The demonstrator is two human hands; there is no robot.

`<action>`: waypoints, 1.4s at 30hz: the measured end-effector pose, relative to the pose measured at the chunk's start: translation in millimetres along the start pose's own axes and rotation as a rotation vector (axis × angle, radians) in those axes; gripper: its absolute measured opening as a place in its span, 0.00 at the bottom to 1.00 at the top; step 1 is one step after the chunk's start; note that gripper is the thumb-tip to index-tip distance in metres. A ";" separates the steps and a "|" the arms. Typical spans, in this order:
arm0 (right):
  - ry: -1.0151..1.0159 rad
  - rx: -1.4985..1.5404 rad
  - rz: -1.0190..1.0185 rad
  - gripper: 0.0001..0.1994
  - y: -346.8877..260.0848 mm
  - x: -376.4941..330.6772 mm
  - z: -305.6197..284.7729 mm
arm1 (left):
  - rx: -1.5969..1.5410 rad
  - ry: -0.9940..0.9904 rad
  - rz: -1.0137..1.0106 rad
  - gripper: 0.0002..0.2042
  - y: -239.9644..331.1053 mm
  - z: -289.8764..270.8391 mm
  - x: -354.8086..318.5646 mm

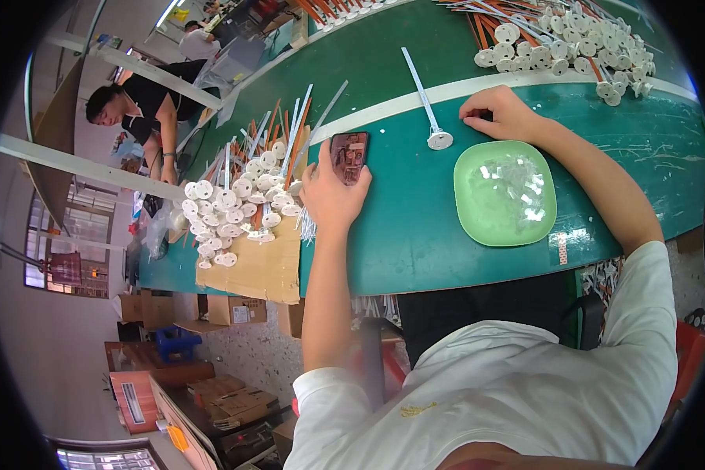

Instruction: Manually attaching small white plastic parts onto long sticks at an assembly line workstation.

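My left hand (333,196) is closed round a smartphone (349,159) with its screen lit, held over the green table. My right hand (503,116) rests on the table with its fingers loosely curled in, and nothing shows in them. Just below it sits a light green square tray (468,219) with small clear, shiny pieces (517,188) in it. Left of the right hand lies a single part (439,140), a round white disc with holes on one end of a long pale strip.
At left, many white discs with orange and pale strips (239,192) are heaped on a cardboard sheet (278,270). Another such heap (564,47) fills the far right. A white rail (392,110) crosses the green table (399,235). A co-worker (153,106) leans over at the left.
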State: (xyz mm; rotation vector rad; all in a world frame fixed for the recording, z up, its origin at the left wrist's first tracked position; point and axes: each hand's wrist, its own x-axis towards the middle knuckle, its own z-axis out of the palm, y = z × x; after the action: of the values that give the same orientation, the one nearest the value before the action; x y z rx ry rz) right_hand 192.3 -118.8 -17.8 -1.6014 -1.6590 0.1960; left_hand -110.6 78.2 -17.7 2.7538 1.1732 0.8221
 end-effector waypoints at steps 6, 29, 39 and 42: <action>0.006 0.003 -0.008 0.06 1.3 -1.6 0.9 | -0.039 -0.015 -0.018 0.38 0.2 -1.2 1.5; 0.056 0.028 -0.016 0.05 -4.9 -4.6 0.1 | -0.419 0.298 0.488 0.24 80.5 -7.4 46.5; 0.040 0.003 -0.013 0.05 -8.9 0.7 -2.2 | -0.184 0.096 0.397 0.14 48.5 7.2 40.3; 0.047 -0.006 -0.009 0.05 -11.1 1.3 -1.3 | -0.006 0.113 0.301 0.14 15.4 13.3 48.3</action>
State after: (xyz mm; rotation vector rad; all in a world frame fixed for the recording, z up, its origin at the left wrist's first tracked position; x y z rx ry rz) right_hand 184.8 -120.2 -9.6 -1.5907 -1.6322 0.1482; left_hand -66.2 102.2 -3.5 2.9566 0.7748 1.0158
